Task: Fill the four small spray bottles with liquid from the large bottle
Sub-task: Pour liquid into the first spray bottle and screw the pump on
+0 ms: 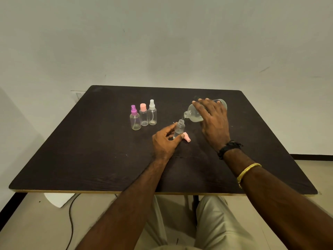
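Observation:
My right hand (213,120) grips the large clear bottle (193,113) from above and holds it tipped on its side, mouth pointing left and down. Its mouth hangs just over the open neck of a small clear bottle (179,128), which stands on the dark table (90,150) with my left hand (164,141) wrapped around its lower part. A thin stream runs between the two necks. A pink spray cap (187,137) lies on the table right of that small bottle. Three capped small bottles stand to the left: purple-topped (135,118), pink-topped (143,114), white-topped (152,113).
The table's near edge (126,191) runs across the lower part of the view, with my legs below it. A white wall stands just behind the table. A black cable (71,222) trails on the floor at lower left.

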`<state>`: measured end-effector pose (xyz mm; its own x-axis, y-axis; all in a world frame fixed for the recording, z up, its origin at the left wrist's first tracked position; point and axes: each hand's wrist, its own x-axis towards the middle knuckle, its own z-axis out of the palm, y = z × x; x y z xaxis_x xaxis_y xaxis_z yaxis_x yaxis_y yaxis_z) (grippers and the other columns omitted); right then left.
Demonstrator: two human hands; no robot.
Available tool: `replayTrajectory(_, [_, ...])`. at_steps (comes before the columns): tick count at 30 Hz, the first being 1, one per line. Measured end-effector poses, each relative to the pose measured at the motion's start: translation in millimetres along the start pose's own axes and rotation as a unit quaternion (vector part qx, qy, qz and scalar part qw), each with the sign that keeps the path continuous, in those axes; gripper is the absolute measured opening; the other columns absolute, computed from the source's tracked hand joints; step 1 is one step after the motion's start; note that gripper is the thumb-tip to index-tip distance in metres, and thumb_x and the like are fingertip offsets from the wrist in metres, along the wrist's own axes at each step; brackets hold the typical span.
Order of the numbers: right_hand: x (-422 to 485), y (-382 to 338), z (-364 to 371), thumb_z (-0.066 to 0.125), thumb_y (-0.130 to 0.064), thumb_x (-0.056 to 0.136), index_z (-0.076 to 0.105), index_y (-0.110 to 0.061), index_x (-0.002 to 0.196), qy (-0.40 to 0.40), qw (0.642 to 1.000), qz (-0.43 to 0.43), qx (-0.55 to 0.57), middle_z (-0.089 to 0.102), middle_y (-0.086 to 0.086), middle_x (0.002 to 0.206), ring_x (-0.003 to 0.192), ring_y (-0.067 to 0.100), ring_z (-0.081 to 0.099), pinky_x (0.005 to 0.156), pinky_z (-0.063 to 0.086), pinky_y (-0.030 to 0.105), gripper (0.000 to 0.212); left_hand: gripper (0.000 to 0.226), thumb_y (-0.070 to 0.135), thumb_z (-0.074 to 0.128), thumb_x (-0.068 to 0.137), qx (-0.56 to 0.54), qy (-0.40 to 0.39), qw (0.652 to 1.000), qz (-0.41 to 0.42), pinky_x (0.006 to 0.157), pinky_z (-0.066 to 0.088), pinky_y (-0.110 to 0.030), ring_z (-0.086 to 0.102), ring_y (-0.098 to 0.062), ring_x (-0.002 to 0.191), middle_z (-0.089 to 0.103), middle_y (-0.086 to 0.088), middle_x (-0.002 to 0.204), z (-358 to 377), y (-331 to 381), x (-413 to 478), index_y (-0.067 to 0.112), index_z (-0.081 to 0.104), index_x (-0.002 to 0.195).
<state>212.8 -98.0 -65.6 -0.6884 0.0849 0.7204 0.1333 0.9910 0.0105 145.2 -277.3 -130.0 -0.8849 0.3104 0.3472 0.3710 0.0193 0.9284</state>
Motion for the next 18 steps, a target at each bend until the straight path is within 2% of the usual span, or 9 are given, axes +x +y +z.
replayTrajectory(7, [0.6, 0.0, 0.6, 0.069, 0.001, 0.085, 0.047, -0.021, 0.148, 0.003, 1.0, 0.0, 0.0, 0.052, 0.009, 0.148, 0.141, 0.031, 0.043, 0.119, 0.028, 0.055, 0.07, 0.062, 0.026, 0.089, 0.078, -0.001, -0.004, 1.0, 0.003, 0.093, 0.061, -0.032, 0.071, -0.007, 0.109, 0.073, -0.002, 0.124, -0.4, -0.4, -0.1, 0.011, 0.067, 0.134])
replayTrajectory(18, [0.4, 0.2, 0.5, 0.072, 0.0, 0.084, 0.047, -0.022, 0.148, 0.001, 1.0, -0.003, -0.002, 0.053, 0.008, 0.147, 0.141, 0.031, 0.043, 0.119, 0.028, 0.055, 0.073, 0.064, 0.029, 0.09, 0.076, -0.007, -0.001, 1.0, -0.002, 0.092, 0.062, -0.037, 0.072, -0.009, 0.108, 0.074, -0.003, 0.123, 1.1, -3.4, 1.3, 0.01, 0.067, 0.133])
